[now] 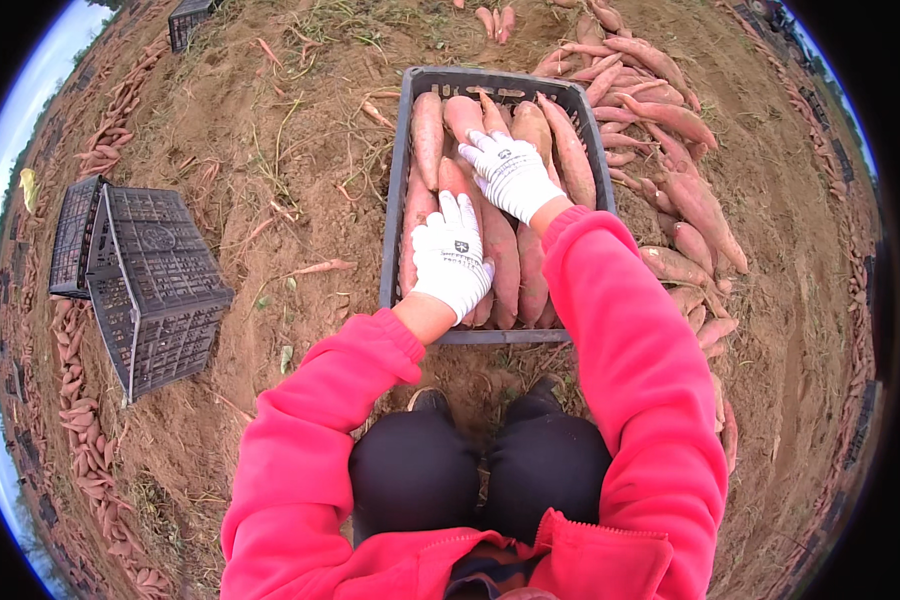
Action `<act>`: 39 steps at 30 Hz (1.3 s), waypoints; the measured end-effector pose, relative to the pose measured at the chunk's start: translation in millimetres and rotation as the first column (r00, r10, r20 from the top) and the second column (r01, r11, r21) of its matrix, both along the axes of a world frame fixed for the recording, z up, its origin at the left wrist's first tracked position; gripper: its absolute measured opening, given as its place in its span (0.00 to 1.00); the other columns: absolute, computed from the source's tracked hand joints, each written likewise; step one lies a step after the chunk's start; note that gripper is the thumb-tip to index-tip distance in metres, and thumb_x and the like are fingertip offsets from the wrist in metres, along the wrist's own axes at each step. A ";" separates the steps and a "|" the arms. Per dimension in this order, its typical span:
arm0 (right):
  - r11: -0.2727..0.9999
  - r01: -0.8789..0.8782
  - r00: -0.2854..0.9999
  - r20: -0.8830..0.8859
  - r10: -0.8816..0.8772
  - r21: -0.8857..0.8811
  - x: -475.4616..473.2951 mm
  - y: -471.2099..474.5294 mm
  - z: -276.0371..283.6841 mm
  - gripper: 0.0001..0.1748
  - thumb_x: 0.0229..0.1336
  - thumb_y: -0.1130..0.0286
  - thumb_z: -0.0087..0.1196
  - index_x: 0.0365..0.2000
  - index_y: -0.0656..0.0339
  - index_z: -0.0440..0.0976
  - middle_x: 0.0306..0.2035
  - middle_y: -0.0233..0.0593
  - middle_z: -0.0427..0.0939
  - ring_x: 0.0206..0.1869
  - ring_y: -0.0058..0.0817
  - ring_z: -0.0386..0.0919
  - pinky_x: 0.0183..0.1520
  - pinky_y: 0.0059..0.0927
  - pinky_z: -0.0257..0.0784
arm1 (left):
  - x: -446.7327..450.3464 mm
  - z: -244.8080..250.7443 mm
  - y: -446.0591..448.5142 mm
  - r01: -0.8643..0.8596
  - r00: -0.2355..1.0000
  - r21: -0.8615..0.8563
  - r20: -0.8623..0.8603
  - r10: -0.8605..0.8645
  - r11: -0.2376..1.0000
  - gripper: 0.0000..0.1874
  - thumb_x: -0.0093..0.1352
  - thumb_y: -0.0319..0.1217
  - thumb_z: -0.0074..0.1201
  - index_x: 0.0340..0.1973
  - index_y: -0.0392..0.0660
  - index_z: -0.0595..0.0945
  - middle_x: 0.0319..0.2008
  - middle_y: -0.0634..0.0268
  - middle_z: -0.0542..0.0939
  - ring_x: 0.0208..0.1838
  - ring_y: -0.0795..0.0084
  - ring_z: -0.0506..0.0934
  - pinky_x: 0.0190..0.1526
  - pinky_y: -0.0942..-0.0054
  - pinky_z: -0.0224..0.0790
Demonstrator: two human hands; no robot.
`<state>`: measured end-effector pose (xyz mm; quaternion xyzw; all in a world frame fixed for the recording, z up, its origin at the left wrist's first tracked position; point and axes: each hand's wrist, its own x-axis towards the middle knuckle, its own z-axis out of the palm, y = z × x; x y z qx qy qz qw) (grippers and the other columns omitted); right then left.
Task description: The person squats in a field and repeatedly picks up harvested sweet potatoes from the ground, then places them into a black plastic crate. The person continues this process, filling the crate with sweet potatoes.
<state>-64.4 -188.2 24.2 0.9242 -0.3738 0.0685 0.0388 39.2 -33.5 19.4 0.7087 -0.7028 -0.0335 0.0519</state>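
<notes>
A dark plastic crate [396,195] stands on the soil before my knees, filled with long pinkish sweet potatoes [572,161]. My left hand [454,251], in a white knit glove, lies palm down over sweet potatoes in the crate's near left part. Its fingers are extended and point away from me. Farther in, near the middle, my right hand [511,169] wears a matching glove and rests on sweet potatoes with its fingers spread. One thick sweet potato [463,116] lies just beyond its fingertips. Both palms hide what is directly under them.
A heap of loose sweet potatoes [649,105] runs along the crate's right side. Left of me, a dark crate [169,255] lies tipped beside another crate [75,232]. A long row of sweet potatoes [82,427] stretches along the far left. Another crate [187,22] sits at the upper left.
</notes>
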 end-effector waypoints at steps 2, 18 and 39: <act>0.991 0.128 0.946 0.294 -0.136 0.047 -16.7 -22.3 12.4 0.19 0.62 0.70 0.49 0.53 0.58 0.76 0.49 0.47 0.79 0.50 0.46 0.78 0.56 0.38 0.73 | -3.1 -5.4 -7.8 -0.005 1.000 0.012 -0.014 0.005 1.000 0.46 0.63 0.43 0.56 0.70 0.30 0.57 0.68 0.36 0.62 0.60 0.43 0.71 0.59 0.47 0.64; 0.983 0.178 0.974 0.139 -0.181 0.037 6.2 32.0 -23.5 0.28 0.63 0.61 0.50 0.62 0.59 0.68 0.66 0.48 0.66 0.62 0.54 0.69 0.63 0.50 0.66 | -11.3 -46.5 -37.6 -0.078 0.994 -0.180 0.061 0.090 0.981 0.32 0.69 0.39 0.46 0.66 0.34 0.67 0.65 0.41 0.69 0.50 0.48 0.76 0.51 0.50 0.67; 0.780 0.175 0.892 0.238 -0.384 0.601 30.5 39.2 -24.7 0.51 0.64 0.43 0.47 0.74 0.59 0.36 0.73 0.69 0.43 0.63 0.61 0.69 0.65 0.47 0.66 | 8.0 -33.0 -8.5 0.108 0.985 -0.325 0.162 -0.058 0.940 0.31 0.69 0.40 0.51 0.61 0.33 0.71 0.56 0.39 0.74 0.60 0.42 0.71 0.66 0.47 0.53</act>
